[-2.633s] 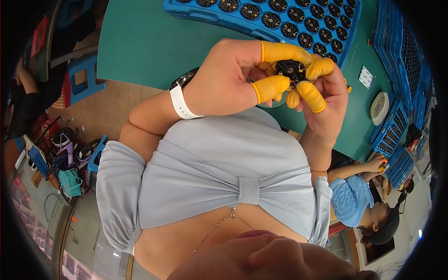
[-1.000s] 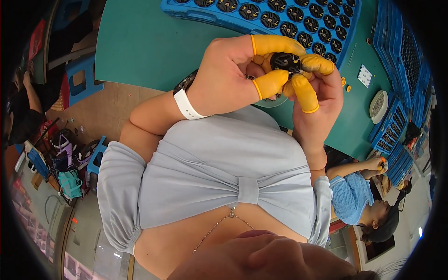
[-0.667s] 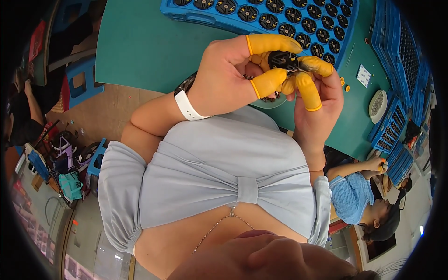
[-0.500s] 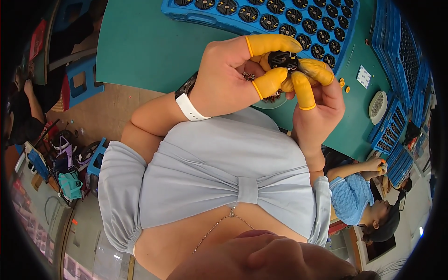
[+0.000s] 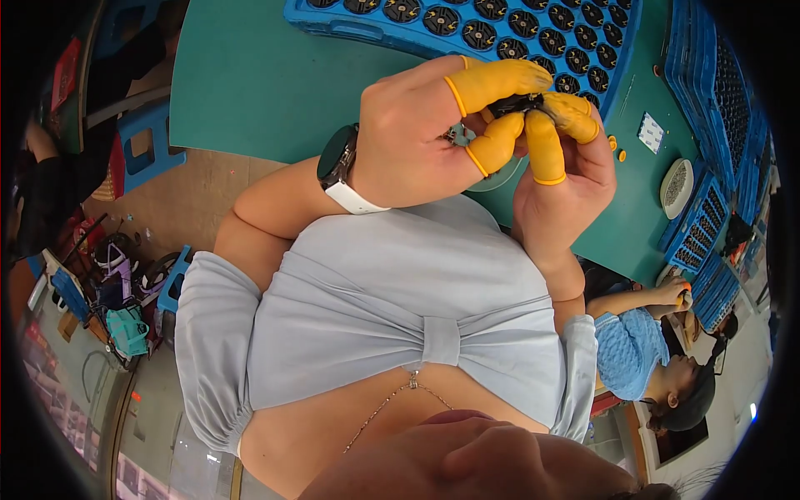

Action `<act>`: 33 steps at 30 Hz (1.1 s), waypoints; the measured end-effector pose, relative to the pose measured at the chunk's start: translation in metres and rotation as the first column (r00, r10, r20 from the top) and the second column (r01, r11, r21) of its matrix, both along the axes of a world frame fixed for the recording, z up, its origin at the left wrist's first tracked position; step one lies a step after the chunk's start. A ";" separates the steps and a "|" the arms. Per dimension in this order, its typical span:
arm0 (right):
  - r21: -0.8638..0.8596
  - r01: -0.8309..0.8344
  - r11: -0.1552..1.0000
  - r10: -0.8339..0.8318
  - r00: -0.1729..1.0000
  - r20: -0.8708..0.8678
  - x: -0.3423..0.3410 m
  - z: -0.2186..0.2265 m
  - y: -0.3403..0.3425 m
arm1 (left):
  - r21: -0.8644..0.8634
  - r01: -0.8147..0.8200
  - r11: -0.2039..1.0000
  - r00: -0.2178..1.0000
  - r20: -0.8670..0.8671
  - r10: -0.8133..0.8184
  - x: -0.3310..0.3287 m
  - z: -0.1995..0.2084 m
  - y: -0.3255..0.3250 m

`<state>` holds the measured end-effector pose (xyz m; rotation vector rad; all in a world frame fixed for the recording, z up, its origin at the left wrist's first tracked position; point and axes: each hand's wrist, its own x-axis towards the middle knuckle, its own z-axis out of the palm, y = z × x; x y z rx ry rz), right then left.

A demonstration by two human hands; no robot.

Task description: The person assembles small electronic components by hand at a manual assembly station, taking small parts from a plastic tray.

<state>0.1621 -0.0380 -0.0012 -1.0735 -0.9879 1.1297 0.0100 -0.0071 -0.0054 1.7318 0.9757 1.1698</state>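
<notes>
My left hand (image 5: 417, 137), with yellow finger cots on thumb and fingers, pinches a small black part (image 5: 518, 104) in front of my chest. From the other side my right hand (image 5: 557, 179), also in yellow finger cots, presses its thumb and fingertips against the same part. Most of the piece is covered by the fingers, so its details do not show. Just beyond both hands lies a blue tray (image 5: 354, 30) with rows of round black parts (image 5: 479, 35) that carry yellow bits. A light dish (image 5: 497, 180) is partly hidden beneath my hands.
The green table (image 5: 250, 92) spreads under everything. To the right are yellow finger cots (image 5: 622, 156), a white packet (image 5: 651, 133), an oval bowl of small grey pieces (image 5: 677, 190) and stacked blue trays (image 5: 708, 108). A co-worker in blue (image 5: 629, 350) sits at the right.
My left hand has rolled, bringing the watch face into view. The black part has tilted and moved slightly right, and now shows less between the fingers.
</notes>
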 end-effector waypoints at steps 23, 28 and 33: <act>0.256 -0.051 0.965 -0.118 0.791 0.601 0.005 -0.002 0.001 | -0.396 0.179 0.900 0.897 0.441 0.016 0.005 0.001 0.002; 0.299 -0.025 0.954 -0.159 0.803 0.574 0.008 -0.001 0.001 | -0.432 0.263 0.863 0.891 0.451 -0.046 0.002 0.001 0.001; 0.408 -0.172 0.896 -0.231 0.605 0.762 0.012 0.006 0.006 | -0.393 0.255 0.883 0.884 0.465 -0.048 0.003 0.000 0.000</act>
